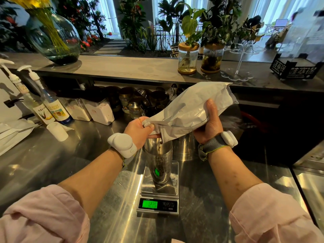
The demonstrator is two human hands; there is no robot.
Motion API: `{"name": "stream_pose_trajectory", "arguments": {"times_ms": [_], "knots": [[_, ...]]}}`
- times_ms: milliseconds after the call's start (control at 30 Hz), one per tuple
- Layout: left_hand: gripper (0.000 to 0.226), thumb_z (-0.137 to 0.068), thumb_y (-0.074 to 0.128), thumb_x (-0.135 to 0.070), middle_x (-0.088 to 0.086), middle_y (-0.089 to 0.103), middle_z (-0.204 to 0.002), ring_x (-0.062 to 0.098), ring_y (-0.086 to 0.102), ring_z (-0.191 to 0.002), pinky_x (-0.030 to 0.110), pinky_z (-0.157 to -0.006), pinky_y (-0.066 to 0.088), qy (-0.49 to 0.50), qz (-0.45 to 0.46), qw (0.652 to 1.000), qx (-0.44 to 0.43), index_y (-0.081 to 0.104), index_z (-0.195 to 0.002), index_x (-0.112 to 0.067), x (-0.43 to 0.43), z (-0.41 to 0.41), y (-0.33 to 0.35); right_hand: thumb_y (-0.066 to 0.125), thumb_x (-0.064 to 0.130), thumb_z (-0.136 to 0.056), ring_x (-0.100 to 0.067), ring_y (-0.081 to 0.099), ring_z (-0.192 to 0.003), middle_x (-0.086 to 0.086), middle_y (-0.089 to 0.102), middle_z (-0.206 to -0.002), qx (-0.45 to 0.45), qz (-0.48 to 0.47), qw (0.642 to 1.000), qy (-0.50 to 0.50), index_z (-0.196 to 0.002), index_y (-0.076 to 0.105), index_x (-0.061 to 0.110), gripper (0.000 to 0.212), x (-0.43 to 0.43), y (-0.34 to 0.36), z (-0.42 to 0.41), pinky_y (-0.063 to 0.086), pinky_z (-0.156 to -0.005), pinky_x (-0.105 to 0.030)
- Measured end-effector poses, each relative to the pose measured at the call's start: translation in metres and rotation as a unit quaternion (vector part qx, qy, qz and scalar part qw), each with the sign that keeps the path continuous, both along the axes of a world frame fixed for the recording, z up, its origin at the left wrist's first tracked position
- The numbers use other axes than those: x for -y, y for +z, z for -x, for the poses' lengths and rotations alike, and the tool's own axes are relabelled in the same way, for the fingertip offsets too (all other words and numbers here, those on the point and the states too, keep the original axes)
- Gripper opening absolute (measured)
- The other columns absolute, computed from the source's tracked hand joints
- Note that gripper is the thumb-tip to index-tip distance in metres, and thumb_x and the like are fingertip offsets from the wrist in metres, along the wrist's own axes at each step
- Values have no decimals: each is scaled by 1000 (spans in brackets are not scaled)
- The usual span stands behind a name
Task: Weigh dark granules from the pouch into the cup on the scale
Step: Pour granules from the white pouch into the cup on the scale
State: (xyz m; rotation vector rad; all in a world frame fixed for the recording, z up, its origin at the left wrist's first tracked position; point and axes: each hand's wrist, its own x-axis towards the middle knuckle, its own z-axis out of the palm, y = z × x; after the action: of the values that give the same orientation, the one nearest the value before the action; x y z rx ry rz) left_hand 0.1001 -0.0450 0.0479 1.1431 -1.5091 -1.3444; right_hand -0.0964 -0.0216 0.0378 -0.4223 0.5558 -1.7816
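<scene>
A large white pouch is tilted with its open mouth pointing down over a tall metal cup. My left hand pinches the pouch's mouth edge just above the cup rim. My right hand grips the pouch's body from below, holding the closed end raised to the right. A few dark granules are falling into the cup, and dark granules lie inside it. The cup stands on a small steel scale whose green display is lit; the digits are not clear.
The scale sits on a steel counter. Two pump syrup bottles, white canisters and a small white cup stand at the left. Metal tins line the back. Plant jars stand on the raised ledge.
</scene>
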Motion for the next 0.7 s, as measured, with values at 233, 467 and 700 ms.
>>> {"name": "stream_pose_trajectory", "arguments": {"times_ms": [233, 467, 700], "knots": [[25, -90, 45, 2, 1, 65, -88, 13, 65, -83, 20, -62, 58, -5, -11, 1000, -17, 58, -85, -19, -1, 1, 1, 90, 45, -38, -34, 60, -115, -13, 59, -132, -3, -26, 1000, 2, -140, 41, 24, 115, 0, 0, 0, 51, -88, -56], [24, -90, 44, 5, 3, 64, -86, 13, 64, -82, 18, -61, 58, -7, -8, 1000, -28, 57, -87, -14, -2, 2, 3, 90, 47, -38, -37, 55, -121, -14, 56, -136, -3, -31, 999, 12, -140, 42, 24, 116, 1, -1, 0, 47, -94, -59], [22, -91, 44, 5, 0, 63, -83, 12, 64, -79, 15, -56, 55, -7, -4, 1000, -25, 57, -88, -13, -5, 4, 7, 90, 47, -40, -37, 53, -124, -14, 54, -138, -1, -33, 999, 9, -140, 42, 25, 114, 2, -2, 1, 40, -99, -63]]}}
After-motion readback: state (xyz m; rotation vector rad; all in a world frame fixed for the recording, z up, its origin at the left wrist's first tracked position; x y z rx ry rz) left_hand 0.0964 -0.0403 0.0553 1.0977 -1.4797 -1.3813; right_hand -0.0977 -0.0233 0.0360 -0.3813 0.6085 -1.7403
